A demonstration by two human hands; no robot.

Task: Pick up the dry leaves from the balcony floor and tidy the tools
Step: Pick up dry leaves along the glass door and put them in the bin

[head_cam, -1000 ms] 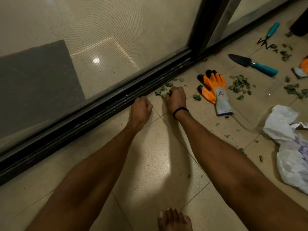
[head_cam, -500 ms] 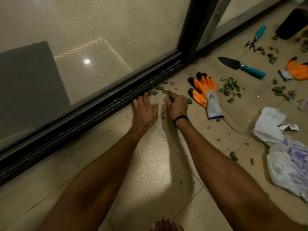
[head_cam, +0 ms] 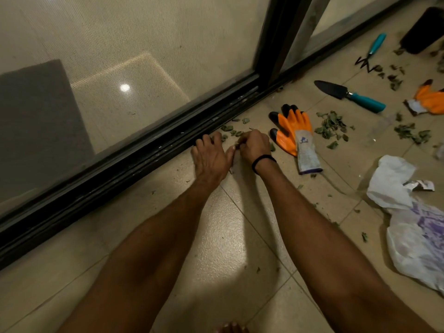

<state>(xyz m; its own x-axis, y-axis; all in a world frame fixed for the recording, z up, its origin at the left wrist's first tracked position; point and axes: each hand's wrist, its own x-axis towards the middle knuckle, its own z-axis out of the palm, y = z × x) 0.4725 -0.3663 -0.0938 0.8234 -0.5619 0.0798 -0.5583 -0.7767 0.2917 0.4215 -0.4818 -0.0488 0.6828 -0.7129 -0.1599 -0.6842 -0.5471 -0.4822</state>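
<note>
Works low on the tiled floor (head_cam: 216,236) beside the door track (head_cam: 120,171), with a crumpled bag (head_cam: 420,236) lying well off to the right. Rests the left hand (head_cam: 211,159) flat on the tile, fingers straight and spread, tips at the track edge, gripping nothing. Curls the right hand (head_cam: 254,146) just beside it, fingertips pinched on what look like small leaf bits; cannot tell how many. Past the right wrist, an orange glove (head_cam: 294,128); farther right a second glove (head_cam: 430,98), a trowel (head_cam: 348,93) and a claw rake (head_cam: 371,52), all loose on the tile. As for the tools, probably stiff and light: take by the teal handles, away from blade and tines. As for the gloves, soft and limp; grab anywhere. Along the track ahead of both hands, strewn leaves (head_cam: 227,128), with a pile (head_cam: 331,127) beyond the near glove and more farther right. Likely near weightless, brittle, quick to crumble: pinch gently or scoop between cupped palms rather than squeeze.
</note>
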